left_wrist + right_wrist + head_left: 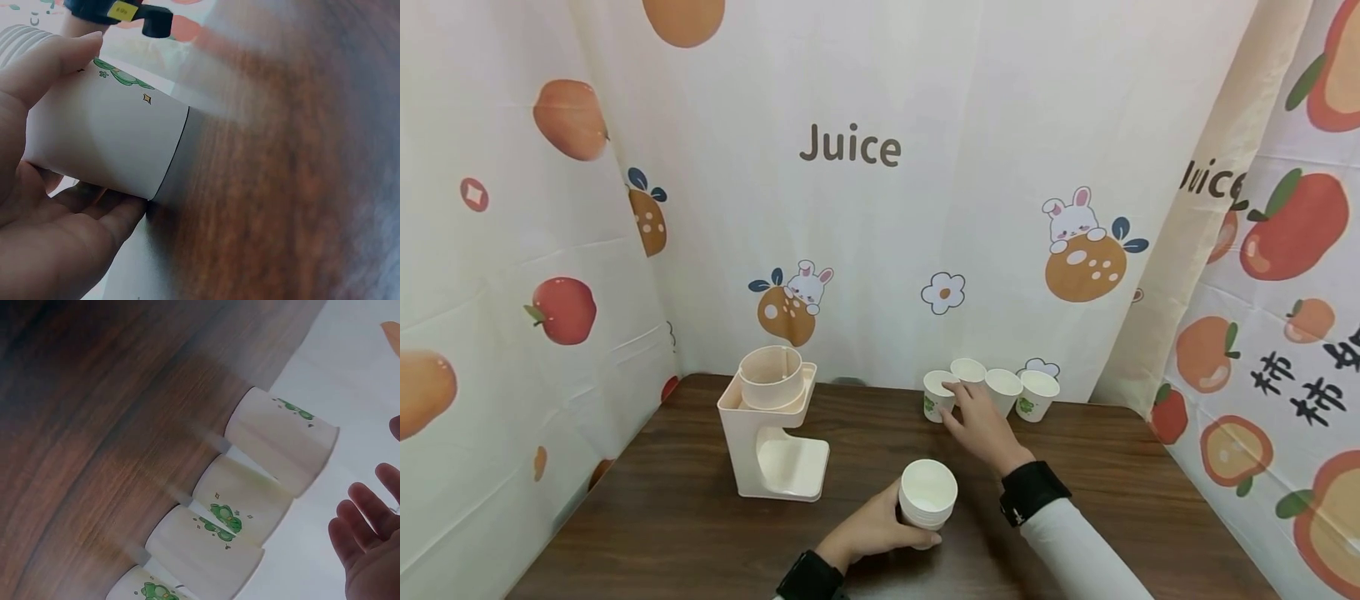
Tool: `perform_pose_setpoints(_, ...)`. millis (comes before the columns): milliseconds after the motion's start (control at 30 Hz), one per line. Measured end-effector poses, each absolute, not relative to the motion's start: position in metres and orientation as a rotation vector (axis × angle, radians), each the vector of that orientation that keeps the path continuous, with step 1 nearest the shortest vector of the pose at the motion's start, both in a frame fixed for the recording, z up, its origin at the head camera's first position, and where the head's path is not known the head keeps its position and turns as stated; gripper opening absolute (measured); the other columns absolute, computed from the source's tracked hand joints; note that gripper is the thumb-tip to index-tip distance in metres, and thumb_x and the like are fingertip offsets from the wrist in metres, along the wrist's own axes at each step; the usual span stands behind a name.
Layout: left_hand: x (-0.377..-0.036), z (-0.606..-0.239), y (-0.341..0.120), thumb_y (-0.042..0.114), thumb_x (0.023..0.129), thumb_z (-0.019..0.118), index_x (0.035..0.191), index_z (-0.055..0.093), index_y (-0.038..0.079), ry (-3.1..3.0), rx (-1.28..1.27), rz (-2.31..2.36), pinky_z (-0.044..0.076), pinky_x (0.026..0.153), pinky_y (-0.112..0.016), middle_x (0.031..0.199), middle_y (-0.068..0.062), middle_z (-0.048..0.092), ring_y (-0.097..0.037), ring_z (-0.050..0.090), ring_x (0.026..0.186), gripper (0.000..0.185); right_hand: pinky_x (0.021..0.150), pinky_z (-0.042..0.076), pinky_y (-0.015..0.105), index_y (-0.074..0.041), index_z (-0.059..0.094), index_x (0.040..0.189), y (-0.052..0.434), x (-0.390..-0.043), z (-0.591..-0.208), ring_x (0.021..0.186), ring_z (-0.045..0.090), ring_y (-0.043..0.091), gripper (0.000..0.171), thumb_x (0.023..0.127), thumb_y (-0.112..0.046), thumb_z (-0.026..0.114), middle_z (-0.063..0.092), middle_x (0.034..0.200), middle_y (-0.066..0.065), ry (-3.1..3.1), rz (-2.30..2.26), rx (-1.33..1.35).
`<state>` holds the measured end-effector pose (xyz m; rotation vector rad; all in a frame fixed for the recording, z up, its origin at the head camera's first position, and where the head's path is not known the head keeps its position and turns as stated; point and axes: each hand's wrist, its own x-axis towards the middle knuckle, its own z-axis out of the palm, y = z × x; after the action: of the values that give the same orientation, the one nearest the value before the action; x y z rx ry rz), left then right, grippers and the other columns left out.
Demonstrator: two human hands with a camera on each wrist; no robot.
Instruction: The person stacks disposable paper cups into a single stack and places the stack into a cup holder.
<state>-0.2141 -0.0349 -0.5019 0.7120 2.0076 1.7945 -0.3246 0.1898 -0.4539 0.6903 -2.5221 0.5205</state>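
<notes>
The printed curtain with fruit, rabbits and the word "Juice" hangs on three sides beyond both your hands. Under your hands lies the dark wooden table, running out left and right of them.

Ahead and to the left of your left hand stands the cream dispenser stand, upright on the table, with a round holder on top and a flat foot below; it is near your left hand but apart from it.

Just ahead of your right hand, against the curtain, stands the row of four paper cups, white with green prints, upright and close together. The head view shows your right fingertips at the leftmost cups of that row; whether they touch is hard to tell. In the right wrist view your fingers are straight and loosely spread, holding nothing, with the cups just beside them.

In your left hand sits the stack of paper cups, white with a green print, mouth tilted up toward you, at the table's near middle and just below your right wrist. Your left hand grips it from the side: the left wrist view shows your thumb curled over the upper wall and your fingers wrapped underneath. The stack's base points away from your palm over the wood
</notes>
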Motion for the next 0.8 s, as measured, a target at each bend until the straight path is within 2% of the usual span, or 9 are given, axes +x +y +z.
perform_pose_setpoints(367,-0.216,-0.503,-0.035,0.016,0.082,0.083,0.149,0.038,0.022,1.995,0.688,1.789,0.037,0.103,-0.046,0.133,0.005,0.054,-0.016,0.052,0.121,0.082,0.099,0.043,0.055,-0.001,0.055,0.138,0.183,-0.343,-0.456,0.121,0.052,0.041,0.049,0.097,-0.026,0.067,0.056,0.131,0.023,-2.601,0.499,0.653)
perform_pose_setpoints(800,-0.213,-0.501,-0.035,0.015,0.081,0.084,0.150,0.038,0.022,1.983,0.694,1.807,0.036,0.103,-0.044,0.133,0.005,0.054,-0.015,0.052,0.121,0.083,0.101,0.042,0.056,-0.008,0.052,0.144,0.168,-0.366,-0.445,0.130,0.045,0.039,0.053,0.102,-0.040,0.057,0.052,0.140,0.020,-2.790,0.362,0.558)
